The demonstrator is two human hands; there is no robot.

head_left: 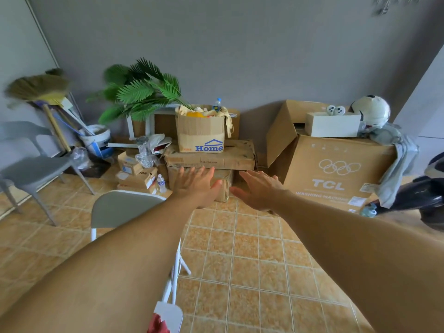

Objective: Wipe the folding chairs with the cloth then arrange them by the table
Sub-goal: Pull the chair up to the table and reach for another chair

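Both arms reach straight forward over the tiled floor (252, 260); the left hand (195, 186) and the right hand (260, 191) are spread flat, palms down, fingers apart, holding nothing and not touching each other; only a narrow gap lies between their nearest fingertips. One white folding chair (125, 210) stands under the left forearm, its rounded backrest just left of the left hand, its thin legs running down beneath the arm to the floor; a white rounded panel with a red cloth (157, 324) on it shows at the bottom edge of the frame, below that chair; whether it belongs to a second chair cannot be told. Right of the folding chair the tiles are open from the bottom edge up to the boxes. Beyond the left hand, a stack of cardboard boxes rises against the grey wall, topped by one "Home" box (201, 133) crammed with oddments; one large TCL washing machine box (336, 174) stands right of the stack, carrying one small white box (334, 124) and one helmet (371, 111). Left of the folding chair sits one grey plastic chair (31, 169), with one broom (40, 88) leaning in the corner behind it; one green palm plant (141, 92) spreads behind the Home box; one dark scooter (430, 195) is cut off by the right edge.
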